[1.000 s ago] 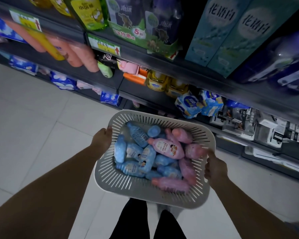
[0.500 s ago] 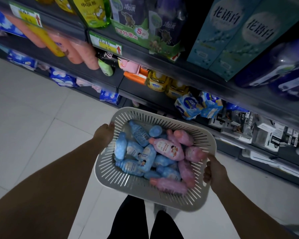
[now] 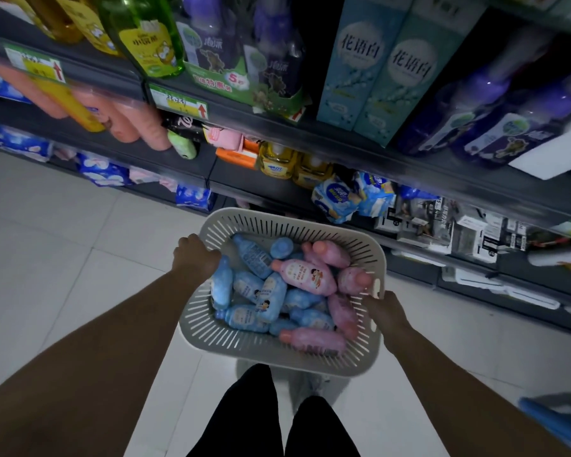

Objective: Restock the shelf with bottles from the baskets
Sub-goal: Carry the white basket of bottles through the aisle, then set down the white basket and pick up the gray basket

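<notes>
Two hands carry our slotted basket [image 3: 277,352]: left hand [image 3: 195,258] closed on the nine o'clock rim, right hand [image 3: 384,311] gripping three o'clock. Loose blue and pink bottles [image 3: 305,277] look smooth, likely heavy together; we'd grasp one around its body.

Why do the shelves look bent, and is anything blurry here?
Head view: the wide-angle lens bows the shelves and stretches both arms at the frame edges; the light is dim; the basket and its bottles are fairly sharp, while the far-right products and the bottom-right corner smear.

Dim aisle, pale tile floor [image 3: 63,242], dark racks.
</notes>
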### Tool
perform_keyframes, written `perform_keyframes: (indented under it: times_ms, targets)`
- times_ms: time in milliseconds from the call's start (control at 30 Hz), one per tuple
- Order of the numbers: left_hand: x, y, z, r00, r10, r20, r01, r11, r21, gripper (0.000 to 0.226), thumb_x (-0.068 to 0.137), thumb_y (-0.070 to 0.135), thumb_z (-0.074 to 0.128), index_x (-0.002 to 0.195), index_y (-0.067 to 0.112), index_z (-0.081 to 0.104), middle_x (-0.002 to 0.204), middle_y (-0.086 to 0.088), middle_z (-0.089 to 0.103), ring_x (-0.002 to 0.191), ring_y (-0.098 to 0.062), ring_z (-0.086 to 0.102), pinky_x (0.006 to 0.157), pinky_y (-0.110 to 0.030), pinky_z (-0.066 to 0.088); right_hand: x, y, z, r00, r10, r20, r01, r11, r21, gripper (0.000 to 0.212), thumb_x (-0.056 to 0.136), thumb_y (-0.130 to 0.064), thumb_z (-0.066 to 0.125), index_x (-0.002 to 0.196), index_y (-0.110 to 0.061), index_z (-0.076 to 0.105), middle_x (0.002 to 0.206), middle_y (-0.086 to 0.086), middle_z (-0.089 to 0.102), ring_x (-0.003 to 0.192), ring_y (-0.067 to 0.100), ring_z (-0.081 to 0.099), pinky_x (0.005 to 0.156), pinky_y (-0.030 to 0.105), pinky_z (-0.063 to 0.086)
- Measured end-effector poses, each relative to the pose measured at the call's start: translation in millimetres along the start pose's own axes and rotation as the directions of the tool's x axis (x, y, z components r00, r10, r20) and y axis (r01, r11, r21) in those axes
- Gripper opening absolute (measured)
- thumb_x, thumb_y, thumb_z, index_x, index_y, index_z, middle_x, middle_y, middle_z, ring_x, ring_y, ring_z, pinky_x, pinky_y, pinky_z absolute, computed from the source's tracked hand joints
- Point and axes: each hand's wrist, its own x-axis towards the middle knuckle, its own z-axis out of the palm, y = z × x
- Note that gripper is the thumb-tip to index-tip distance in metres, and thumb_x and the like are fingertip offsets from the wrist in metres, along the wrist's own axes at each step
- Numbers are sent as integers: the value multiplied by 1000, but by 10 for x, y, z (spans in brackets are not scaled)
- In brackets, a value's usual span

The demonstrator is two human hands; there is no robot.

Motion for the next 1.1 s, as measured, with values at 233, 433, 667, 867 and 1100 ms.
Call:
perform_keyframes:
  times_ms: [233, 433, 667, 867, 1100]
  targets:
    - [-207, 266, -530, 960, 281, 12, -281, 958, 58, 52, 88, 14, 56, 134, -2, 39, 136, -26, 41, 125, -40, 41, 103, -43, 38, -386, -247, -106, 981, -100, -164, 98, 995, -18, 57, 86, -27, 62, 132, -1, 41, 119, 19, 57, 112, 33, 55, 86, 33, 42]
    - [-630, 893, -1032, 778, 627, 36, -606, 734, 306, 47, 85, 19, 61, 126, 2, 46, 129, -22, 49, 118, -37, 48, 95, -42, 43, -896, -614, -386, 944, -320, -78, 305, 939, -157, 46, 81, -24, 64, 122, -6, 53, 109, 9, 63, 99, 22, 60, 70, 23, 40]
    - [-1660, 1804, -1215, 439, 876, 198, -831, 312, 461, 60, 84, 32, 61, 136, 12, 39, 138, -11, 46, 125, -28, 45, 100, -37, 39, -1690, -627, -1232, 839, -535, -102, 444, 780, -440, 53, 83, -23, 64, 131, -11, 44, 120, 8, 56, 106, 25, 55, 82, 27, 43]
    - [-2996, 2539, -632, 122, 935, 332, -834, -85, 546, 54, 80, 33, 65, 126, 13, 44, 129, -9, 51, 117, -28, 50, 93, -36, 42, -2688, 396, -2234, 775, -503, -383, 286, 819, -497, 57, 85, -33, 62, 134, -13, 39, 122, 10, 56, 110, 28, 55, 87, 37, 48]
    - [-5265, 2532, 849, -289, 740, 608, -746, -572, 341, 54, 80, 36, 64, 124, 11, 46, 125, -11, 51, 116, -30, 51, 91, -39, 44, -4222, 2632, -2783, 670, -196, -716, -22, 959, -283, 62, 87, -38, 59, 139, -16, 33, 119, 8, 57, 102, 27, 58, 82, 38, 49]
